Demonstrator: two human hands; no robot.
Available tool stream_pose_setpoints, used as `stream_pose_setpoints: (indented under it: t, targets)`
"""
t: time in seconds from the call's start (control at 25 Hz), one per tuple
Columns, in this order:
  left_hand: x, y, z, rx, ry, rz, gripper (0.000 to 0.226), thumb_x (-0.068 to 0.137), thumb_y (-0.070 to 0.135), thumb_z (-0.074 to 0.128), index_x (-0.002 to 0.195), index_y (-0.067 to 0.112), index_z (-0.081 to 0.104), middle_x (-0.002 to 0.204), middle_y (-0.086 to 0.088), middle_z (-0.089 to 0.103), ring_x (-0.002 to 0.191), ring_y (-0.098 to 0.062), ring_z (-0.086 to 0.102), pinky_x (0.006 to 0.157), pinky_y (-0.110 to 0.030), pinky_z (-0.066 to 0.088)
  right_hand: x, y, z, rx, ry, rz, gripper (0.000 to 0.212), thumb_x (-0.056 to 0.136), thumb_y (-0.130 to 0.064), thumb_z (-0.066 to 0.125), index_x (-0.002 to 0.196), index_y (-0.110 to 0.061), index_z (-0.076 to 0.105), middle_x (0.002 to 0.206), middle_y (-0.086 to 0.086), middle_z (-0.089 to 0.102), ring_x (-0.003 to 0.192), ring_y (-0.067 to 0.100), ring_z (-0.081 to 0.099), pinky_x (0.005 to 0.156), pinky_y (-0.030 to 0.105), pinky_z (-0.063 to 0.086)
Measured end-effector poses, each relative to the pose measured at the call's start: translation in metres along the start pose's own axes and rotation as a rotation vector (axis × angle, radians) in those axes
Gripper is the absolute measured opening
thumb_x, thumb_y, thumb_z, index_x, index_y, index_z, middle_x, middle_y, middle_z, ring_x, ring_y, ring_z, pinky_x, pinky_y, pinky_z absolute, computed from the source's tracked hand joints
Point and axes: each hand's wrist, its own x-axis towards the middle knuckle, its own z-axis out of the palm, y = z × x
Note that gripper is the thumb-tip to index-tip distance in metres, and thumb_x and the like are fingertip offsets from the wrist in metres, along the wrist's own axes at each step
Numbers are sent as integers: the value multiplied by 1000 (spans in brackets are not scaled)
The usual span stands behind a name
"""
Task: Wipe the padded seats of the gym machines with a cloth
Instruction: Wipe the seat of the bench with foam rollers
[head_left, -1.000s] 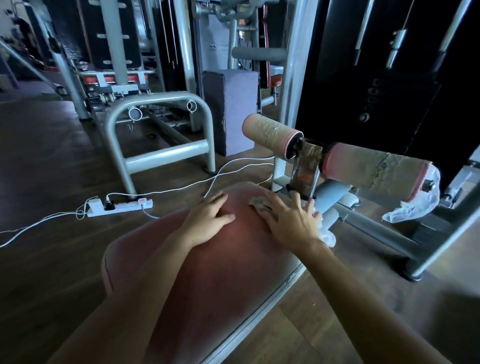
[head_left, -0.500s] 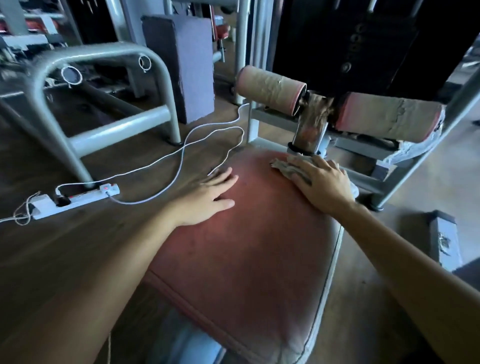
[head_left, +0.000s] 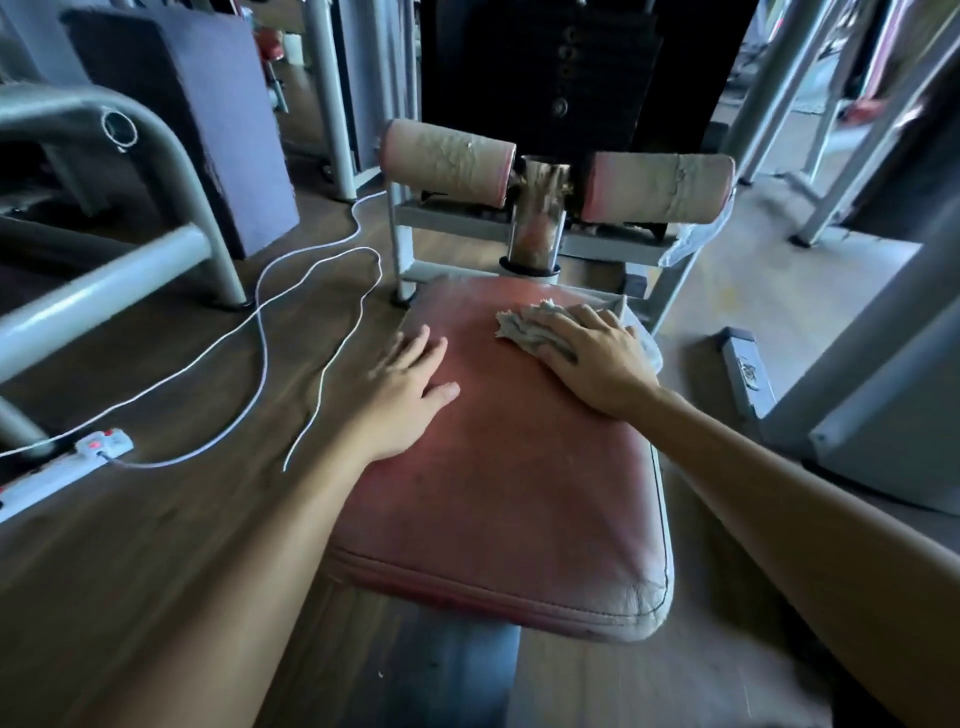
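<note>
A worn red padded seat (head_left: 498, 493) fills the middle of the view, its near right corner cracked. My right hand (head_left: 597, 364) presses a crumpled grey cloth (head_left: 530, 325) flat against the far right part of the seat. My left hand (head_left: 405, 395) lies palm down with fingers spread on the seat's left edge, holding nothing. Both forearms reach in from the bottom corners.
Two worn roller pads (head_left: 447, 161) (head_left: 657, 187) sit on a metal post (head_left: 537, 223) just beyond the seat. White cables (head_left: 265, 332) and a power strip (head_left: 62, 462) lie on the wooden floor to the left, beside a grey tube frame (head_left: 171, 171). A grey metal box (head_left: 745, 371) stands to the right.
The view has swung round behind the seat and closer. My right hand has slid the cloth along the far end. My left hand has shifted slightly on the left edge.
</note>
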Motion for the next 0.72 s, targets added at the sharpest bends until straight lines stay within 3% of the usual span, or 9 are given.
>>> stream_pose_setpoints:
  t: [0.16, 0.28, 0.48, 0.72]
  targets:
    - [-1, -6, -1, 10, -6, 40, 63, 105, 50, 34, 161, 32, 10, 168, 12, -9, 155, -10, -8, 119, -29, 2, 0, -2, 3, 3, 46, 12, 49, 98, -61, 41, 146, -51, 36, 140, -9, 51, 129, 23, 46, 101, 44, 38]
    - [2, -12, 7, -84, 89, 77, 61, 104, 43, 44, 159, 28, 24, 169, 9, 4, 156, -11, -2, 120, -24, 0, -3, 2, 7, 7, 88, 1, 48, 99, -58, 45, 146, -47, 40, 137, -7, 52, 126, 25, 47, 99, 45, 40]
    - [1, -11, 17, -258, 213, 94, 54, 101, 34, 57, 152, 24, 42, 164, 13, 23, 154, -6, 7, 109, 2, -4, -5, 10, 4, 5, 125, -105, 47, 96, -58, 51, 140, -40, 52, 130, -3, 53, 111, 29, 56, 90, 42, 46]
    - [-2, -9, 16, -310, 148, 88, 57, 97, 43, 50, 149, 20, 47, 163, 11, 30, 155, -9, 13, 124, -23, 12, -12, 22, -3, 110, 135, -152, 49, 91, -54, 60, 135, -31, 61, 130, -3, 60, 113, 30, 56, 89, 42, 49]
